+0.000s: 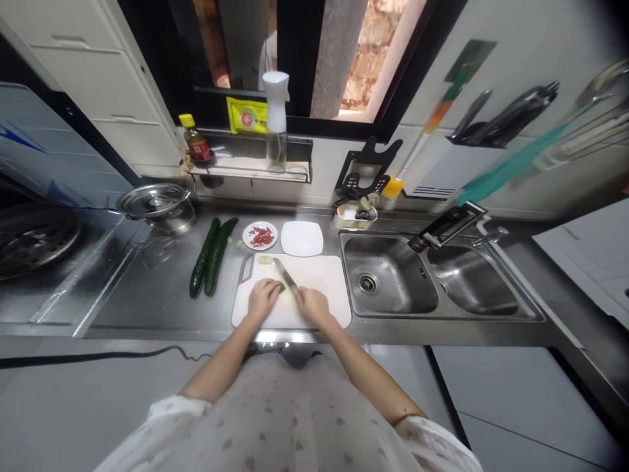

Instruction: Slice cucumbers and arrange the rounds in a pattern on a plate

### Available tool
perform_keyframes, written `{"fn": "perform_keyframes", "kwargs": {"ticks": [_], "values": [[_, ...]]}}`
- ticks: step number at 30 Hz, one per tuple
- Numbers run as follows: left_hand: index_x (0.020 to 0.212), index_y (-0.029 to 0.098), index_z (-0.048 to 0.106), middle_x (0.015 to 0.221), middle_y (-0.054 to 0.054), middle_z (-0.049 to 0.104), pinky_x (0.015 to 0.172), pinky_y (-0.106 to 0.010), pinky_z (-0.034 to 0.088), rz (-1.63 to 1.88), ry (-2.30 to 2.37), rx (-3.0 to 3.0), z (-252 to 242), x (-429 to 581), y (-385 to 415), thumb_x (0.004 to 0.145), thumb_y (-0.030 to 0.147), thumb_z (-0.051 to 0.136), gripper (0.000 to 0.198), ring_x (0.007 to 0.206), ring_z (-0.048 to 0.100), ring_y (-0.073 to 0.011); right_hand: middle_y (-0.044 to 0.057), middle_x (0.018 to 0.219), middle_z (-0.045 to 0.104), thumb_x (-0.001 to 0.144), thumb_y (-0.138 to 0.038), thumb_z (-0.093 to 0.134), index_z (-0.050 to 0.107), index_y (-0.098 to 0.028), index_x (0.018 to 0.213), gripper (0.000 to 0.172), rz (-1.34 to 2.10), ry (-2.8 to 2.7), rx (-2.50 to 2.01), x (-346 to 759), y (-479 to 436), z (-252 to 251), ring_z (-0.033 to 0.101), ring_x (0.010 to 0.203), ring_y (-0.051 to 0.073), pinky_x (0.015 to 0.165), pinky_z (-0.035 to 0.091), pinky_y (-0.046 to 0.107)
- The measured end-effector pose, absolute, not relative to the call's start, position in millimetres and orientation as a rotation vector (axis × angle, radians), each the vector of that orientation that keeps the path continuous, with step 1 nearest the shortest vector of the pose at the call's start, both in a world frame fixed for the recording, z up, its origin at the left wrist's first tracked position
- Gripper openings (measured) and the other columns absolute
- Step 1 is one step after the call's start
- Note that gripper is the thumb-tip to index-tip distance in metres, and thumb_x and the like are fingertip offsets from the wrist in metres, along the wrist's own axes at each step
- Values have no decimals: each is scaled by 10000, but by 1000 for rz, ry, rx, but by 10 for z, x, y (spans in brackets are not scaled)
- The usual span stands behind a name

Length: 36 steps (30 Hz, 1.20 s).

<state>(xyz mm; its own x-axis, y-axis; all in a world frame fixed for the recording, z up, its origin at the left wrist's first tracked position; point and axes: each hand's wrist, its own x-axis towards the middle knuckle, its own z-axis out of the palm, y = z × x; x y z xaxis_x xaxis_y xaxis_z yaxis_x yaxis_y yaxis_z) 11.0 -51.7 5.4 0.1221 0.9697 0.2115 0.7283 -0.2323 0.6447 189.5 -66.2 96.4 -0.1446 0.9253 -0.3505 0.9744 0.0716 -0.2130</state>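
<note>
My right hand [313, 305] is closed around the handle of a kitchen knife [286, 275], whose blade angles up and left over the white cutting board [324, 278]. My left hand [263, 298] is curled over a piece of cucumber [281, 286] on the board, right beside the blade. A few cucumber slices [265, 260] lie at the board's far left corner. Two whole cucumbers [211, 257] lie side by side on the steel counter to the left of the board.
Behind the board are a small plate of chopped red chili [260, 235] and an empty white plate [301, 238]. A steel double sink [432, 282] with a tap is to the right. A steel pot [157, 206] stands at the left; bottles stand on a wall shelf [255, 167].
</note>
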Motion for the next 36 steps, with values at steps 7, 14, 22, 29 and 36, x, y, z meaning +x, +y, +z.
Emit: {"fn": "perform_keyframes", "kwargs": {"ticks": [7, 14, 22, 29, 36], "values": [[1047, 226, 705, 961, -63, 679, 849, -304, 457, 817, 1542, 2079, 16, 94, -478, 925, 313, 487, 265, 926, 583, -174, 114, 1012, 695, 994, -376, 293, 621, -179, 1076, 391, -610, 2229, 1899, 1868, -637, 969, 639, 949, 197, 787, 410, 272], [1015, 222, 712, 966, -67, 679, 846, -309, 454, 843, 1517, 2117, -15, 88, -479, 929, 324, 479, 269, 929, 576, -174, 118, 1002, 697, 991, -351, 297, 627, -172, 1068, 383, -601, 2234, 1889, 1855, -661, 943, 641, 948, 202, 793, 415, 277], [1019, 216, 705, 963, -66, 672, 850, -302, 448, 874, 1510, 2134, -71, 85, -471, 929, 316, 477, 265, 931, 574, -176, 122, 990, 700, 968, -286, 339, 628, -148, 1056, 332, -625, 2218, 1875, 1840, -680, 978, 648, 924, 213, 774, 428, 285], [1000, 211, 705, 959, -66, 677, 843, -299, 448, 888, 1509, 2138, -69, 92, -477, 931, 312, 479, 257, 922, 575, -175, 128, 986, 699, 948, -263, 354, 646, -151, 1034, 324, -680, 2187, 1858, 1920, -755, 998, 644, 930, 216, 763, 432, 285], [976, 207, 704, 939, -59, 680, 811, -310, 466, 946, 1496, 2184, -107, 84, -457, 924, 297, 495, 233, 900, 583, -179, 139, 1012, 694, 934, -241, 368, 646, -141, 1053, 317, -697, 2150, 1840, 1921, -753, 1039, 641, 958, 222, 772, 440, 283]]}}
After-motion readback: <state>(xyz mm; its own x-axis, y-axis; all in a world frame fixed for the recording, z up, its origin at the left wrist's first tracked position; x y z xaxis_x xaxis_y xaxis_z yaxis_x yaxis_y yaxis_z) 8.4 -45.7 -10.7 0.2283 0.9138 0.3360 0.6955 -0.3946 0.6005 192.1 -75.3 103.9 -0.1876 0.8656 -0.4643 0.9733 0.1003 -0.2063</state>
